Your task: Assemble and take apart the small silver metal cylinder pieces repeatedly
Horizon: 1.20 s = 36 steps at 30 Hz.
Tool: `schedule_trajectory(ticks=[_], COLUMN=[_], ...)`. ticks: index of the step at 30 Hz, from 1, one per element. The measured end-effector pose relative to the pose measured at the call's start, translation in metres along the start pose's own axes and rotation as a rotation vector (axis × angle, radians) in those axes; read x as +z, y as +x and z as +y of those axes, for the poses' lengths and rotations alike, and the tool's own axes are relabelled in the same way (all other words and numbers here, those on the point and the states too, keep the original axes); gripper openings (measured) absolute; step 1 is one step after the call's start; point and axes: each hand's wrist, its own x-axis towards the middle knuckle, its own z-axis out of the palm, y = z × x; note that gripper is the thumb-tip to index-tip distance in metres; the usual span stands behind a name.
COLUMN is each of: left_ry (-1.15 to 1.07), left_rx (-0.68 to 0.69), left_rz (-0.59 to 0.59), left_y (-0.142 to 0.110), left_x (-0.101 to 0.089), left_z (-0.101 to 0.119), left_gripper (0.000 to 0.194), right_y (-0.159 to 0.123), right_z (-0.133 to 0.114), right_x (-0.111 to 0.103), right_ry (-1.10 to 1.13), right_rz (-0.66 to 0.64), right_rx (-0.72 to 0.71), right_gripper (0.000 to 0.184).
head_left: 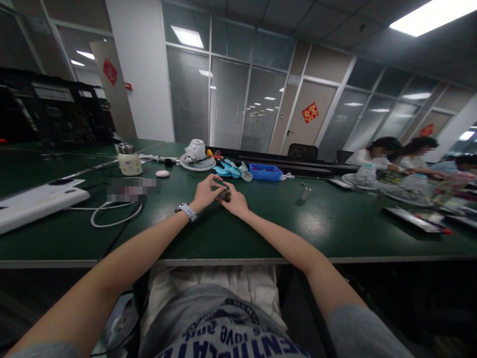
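Note:
In the head view, my left hand and my right hand meet just above the green table. Their curved fingers close around a small dark, metallic-looking piece, mostly covered by the fingertips, so its kind does not show. A watch with a pale strap circles my left wrist. To the right of my hands, a small silvery cylinder with a thin pin on top stands upright. Beyond my hands lie light-blue fan blades and a blue plastic basket with small items in it.
A white fan body with its grille lies behind the blades. At left are a cream flask, a pink oval object, a looped white cable and a long white device. Other people sit at the far right among fan parts and trays.

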Motion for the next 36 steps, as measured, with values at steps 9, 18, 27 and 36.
schedule_trajectory(ticks=[9, 18, 27, 36], left_ry=[0.111, 0.131, 0.111, 0.154], left_rx=[-0.121, -0.254, -0.258, -0.405], left_rz=[0.064, -0.137, -0.151, -0.076], left_y=[0.007, 0.008, 0.006, 0.009], left_x=[-0.007, -0.003, -0.004, -0.006], left_z=[-0.029, -0.065, -0.064, -0.051], left_gripper=[0.038, 0.033, 0.034, 0.042], right_y=[-0.002, 0.014, -0.021, 0.002], right_z=[-0.001, 0.070, 0.156, 0.098], right_x=[0.003, -0.079, -0.146, -0.106], right_ry=[0.013, -0.351, -0.531, -0.600], right_rz=[0.018, 0.368, 0.339, 0.481], right_rx=[-0.003, 0.286, 0.834, 0.244], right_gripper=[0.074, 0.066, 0.061, 0.062])
